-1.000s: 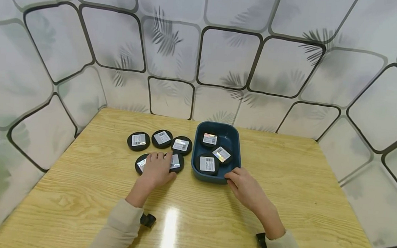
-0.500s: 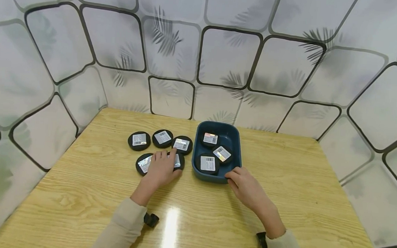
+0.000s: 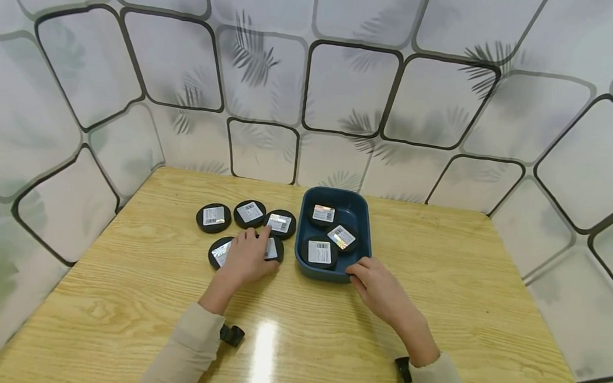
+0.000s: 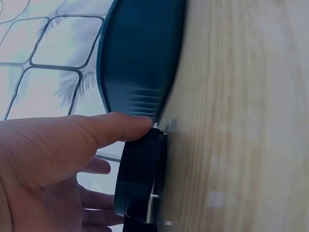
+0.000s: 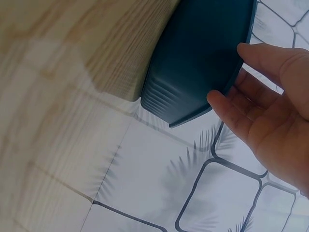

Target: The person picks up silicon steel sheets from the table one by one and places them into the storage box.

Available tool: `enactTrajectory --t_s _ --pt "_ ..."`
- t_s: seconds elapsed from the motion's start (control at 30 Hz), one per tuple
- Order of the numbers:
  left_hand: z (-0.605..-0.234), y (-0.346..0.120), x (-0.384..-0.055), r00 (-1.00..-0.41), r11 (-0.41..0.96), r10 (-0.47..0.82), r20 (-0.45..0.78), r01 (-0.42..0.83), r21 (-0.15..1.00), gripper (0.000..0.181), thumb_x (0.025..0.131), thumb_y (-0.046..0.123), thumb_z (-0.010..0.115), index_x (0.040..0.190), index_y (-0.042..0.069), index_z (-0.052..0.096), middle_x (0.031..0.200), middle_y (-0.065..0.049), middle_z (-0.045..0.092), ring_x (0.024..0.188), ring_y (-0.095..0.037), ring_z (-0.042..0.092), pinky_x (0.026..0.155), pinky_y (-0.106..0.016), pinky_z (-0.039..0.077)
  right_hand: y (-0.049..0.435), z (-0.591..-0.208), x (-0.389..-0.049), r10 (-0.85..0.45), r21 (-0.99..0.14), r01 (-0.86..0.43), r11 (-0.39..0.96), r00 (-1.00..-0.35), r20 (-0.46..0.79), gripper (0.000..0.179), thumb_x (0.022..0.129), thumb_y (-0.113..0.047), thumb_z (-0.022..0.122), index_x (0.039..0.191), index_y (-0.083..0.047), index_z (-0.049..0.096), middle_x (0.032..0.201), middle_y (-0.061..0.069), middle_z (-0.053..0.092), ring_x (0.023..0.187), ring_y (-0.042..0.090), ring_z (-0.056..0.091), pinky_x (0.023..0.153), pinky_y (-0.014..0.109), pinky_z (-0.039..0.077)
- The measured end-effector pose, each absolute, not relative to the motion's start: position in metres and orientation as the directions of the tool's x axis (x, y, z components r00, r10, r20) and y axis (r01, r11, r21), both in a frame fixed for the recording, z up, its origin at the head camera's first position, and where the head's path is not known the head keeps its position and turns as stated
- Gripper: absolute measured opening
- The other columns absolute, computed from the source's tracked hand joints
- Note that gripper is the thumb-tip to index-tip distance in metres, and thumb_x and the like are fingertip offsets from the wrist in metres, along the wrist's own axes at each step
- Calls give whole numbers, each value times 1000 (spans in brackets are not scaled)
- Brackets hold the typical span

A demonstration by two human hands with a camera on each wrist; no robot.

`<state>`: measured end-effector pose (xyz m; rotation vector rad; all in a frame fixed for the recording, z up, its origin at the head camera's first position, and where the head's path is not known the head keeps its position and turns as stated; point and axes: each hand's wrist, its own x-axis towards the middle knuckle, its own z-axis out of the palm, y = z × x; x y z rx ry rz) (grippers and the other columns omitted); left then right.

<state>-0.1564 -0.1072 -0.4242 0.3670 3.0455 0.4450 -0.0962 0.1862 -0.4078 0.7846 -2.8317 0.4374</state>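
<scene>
My left hand [image 3: 247, 258] reaches over a flat black round container [image 3: 273, 250] with a white label. In the left wrist view, its thumb lies on one side of that container [image 4: 137, 174] and the fingers reach round the other. Left of it lies a similar container [image 3: 218, 253], partly hidden by the hand. My right hand [image 3: 382, 290] pinches the near right rim of a dark blue tray [image 3: 333, 276]. The thumb and fingers at the rim of the tray [image 5: 198, 63] show in the right wrist view. Inside the tray lie three labelled black containers [image 3: 319, 252].
Behind the left hand, three more black containers [image 3: 213, 218] lie in a row, left of the tray. All stand on a wooden table [image 3: 438, 270]. A patterned curtain [image 3: 355, 89] borders the table at the back and sides.
The left hand has shifted a little to the right, and its fingers have spread over the right-hand container of the near pair. The right hand and the tray have stayed in place.
</scene>
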Motion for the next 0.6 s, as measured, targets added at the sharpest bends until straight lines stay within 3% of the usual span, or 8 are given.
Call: enactTrajectory --t_s 0.6 --pt "-406 -109 -162 -983 893 167 75 183 411 86 82 36 78 150 5 35 129 -33 48 117 -49 48 93 -56 47 188 -410 -97 -496 -239 -558 795 -824 275 11 88 -2 72 98 -6 73 91 1 63 85 17 57 77 35 53"
